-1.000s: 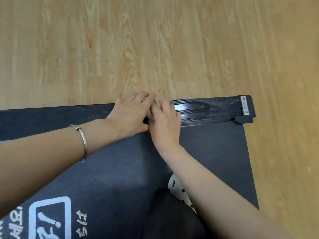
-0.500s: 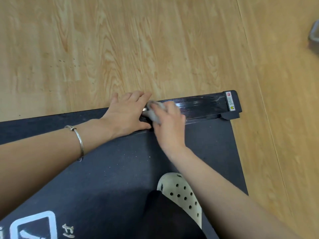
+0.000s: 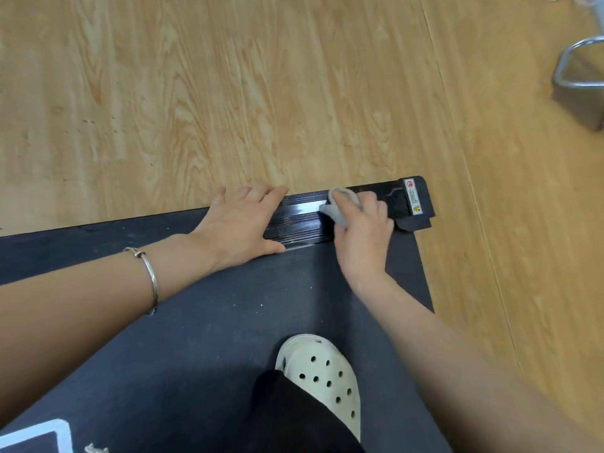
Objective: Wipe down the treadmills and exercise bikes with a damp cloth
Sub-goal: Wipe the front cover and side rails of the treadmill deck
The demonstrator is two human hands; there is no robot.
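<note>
Fingers (image 3: pixel 366 206) of the right hand (image 3: pixel 359 237) bunch a soft grey cloth (image 3: pixel 338 212) against the treadmill's ribbed end rail (image 3: pixel 300 220); the left hand (image 3: pixel 242 223) lies flat alongside. Limp and light, the cloth likely handles best wadded.

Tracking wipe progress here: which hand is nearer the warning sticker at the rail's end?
Right. The right hand, gripping the cloth, sits just beside the warning sticker; the left hand rests flat on the rail, farther from it.
</note>
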